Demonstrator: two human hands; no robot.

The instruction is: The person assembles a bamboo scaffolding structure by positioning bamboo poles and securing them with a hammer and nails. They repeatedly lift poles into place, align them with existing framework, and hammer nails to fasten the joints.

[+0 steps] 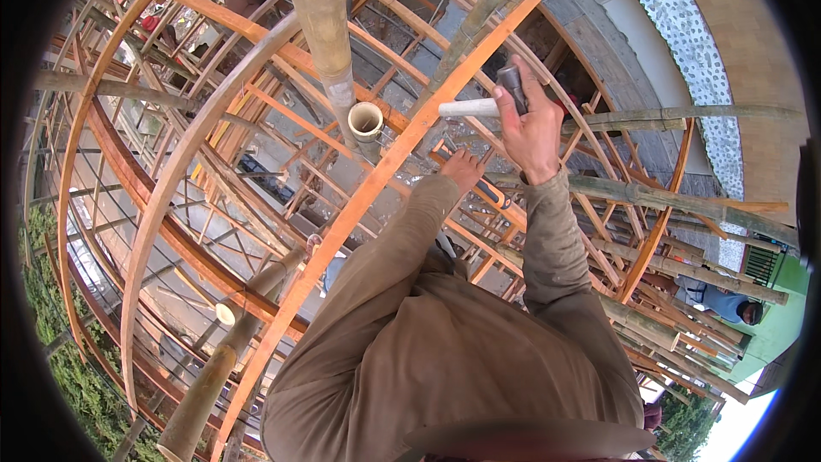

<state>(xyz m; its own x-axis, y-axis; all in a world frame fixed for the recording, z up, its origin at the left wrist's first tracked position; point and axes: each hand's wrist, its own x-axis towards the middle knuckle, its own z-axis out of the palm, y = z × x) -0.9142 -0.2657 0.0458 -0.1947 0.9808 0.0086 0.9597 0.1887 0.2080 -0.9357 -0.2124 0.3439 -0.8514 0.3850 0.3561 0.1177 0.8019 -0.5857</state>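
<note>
Hammer-like tool (pixel 469 109) sits right of the long plank (pixel 402 147), its dark end gripped by the right hand (pixel 537 135), apparently leaving the shaft free; how the left hand (pixel 463 171) grips, I cannot tell.

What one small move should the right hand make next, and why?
Probably slide the right hand onto the pale shaft of the hammer-like tool: its dark end sits between thumb and fingers, while the shaft points left toward the long wooden strip.
</note>
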